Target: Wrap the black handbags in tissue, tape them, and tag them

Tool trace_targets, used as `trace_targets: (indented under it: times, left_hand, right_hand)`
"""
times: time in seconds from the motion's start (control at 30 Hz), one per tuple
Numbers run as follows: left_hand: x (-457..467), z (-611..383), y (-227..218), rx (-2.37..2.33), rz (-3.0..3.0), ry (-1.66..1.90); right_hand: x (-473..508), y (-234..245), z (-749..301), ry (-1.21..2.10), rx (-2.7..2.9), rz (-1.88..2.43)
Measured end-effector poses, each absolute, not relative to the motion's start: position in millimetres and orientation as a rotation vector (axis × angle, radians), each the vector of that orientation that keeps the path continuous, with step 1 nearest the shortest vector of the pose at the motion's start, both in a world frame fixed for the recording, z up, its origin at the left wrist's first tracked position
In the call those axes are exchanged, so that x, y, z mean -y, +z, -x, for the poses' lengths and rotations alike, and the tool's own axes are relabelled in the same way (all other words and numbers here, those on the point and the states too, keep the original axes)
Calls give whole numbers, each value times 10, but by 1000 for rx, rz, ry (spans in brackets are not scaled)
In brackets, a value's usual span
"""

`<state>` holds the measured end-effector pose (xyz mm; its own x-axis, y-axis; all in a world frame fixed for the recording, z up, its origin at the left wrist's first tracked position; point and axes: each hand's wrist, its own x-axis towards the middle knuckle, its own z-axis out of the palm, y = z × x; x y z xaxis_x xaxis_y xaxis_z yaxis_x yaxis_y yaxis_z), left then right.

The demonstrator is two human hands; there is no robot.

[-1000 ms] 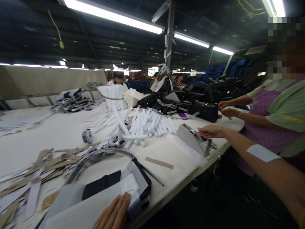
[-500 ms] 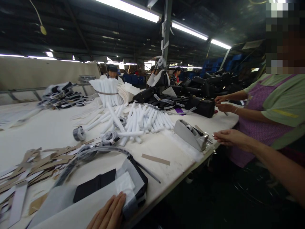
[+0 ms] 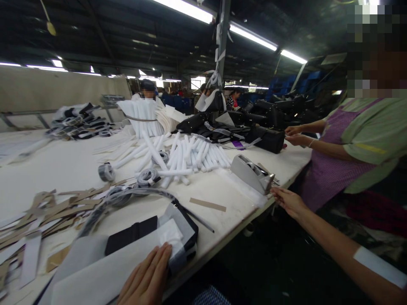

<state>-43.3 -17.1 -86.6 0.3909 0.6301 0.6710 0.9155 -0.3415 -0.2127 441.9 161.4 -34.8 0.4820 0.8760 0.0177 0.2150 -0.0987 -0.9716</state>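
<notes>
My left hand (image 3: 148, 275) lies with its fingers stretched out on white tissue paper (image 3: 104, 269) and a small white packet (image 3: 170, 235). They lie over a black bag (image 3: 190, 235) near the table's front edge. A black flap or strap panel (image 3: 132, 235) lies beside the paper, and a plastic-wrapped strap (image 3: 127, 195) arcs behind the bag. My right hand (image 3: 288, 201) is at the cutter end of a grey tape dispenser (image 3: 249, 171), thumb and fingers pinched together. What lies between those fingertips is too small to make out.
White foam rolls (image 3: 197, 156) are heaped behind the dispenser. Cardboard strips (image 3: 54, 216) are scattered at left, and one strip (image 3: 208, 204) lies alone mid-table. A co-worker in a purple apron (image 3: 330, 156) handles a black bag (image 3: 270, 140) at right. Wrapped straps (image 3: 79, 120) are piled farther back.
My right hand has moved left to the dispenser's cutter end, its fingers still pinched. My left hand stays on the paper. The view has shifted slightly.
</notes>
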Motion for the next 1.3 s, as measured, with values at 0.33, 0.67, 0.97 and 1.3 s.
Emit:
trace_targets:
  times: [0.33, 0.67, 0.97, 1.3]
  left_hand:
    - [208, 230, -770, 1463, 2020, -893]
    - [209, 142, -718, 1535, 2010, -1040]
    - [190, 121, -771, 1553, 1974, -1108]
    - [166, 84, -834, 1562, 1945, -1176]
  right_hand:
    - [-1161, 257, -3173, 1058, 1848, 1386]
    - [-1514, 585, -1290, 931, 3126, 322]
    - [-1657, 540, -689, 478, 3666, 203]
    - [-1583, 525, -572, 42, 3706, 74]
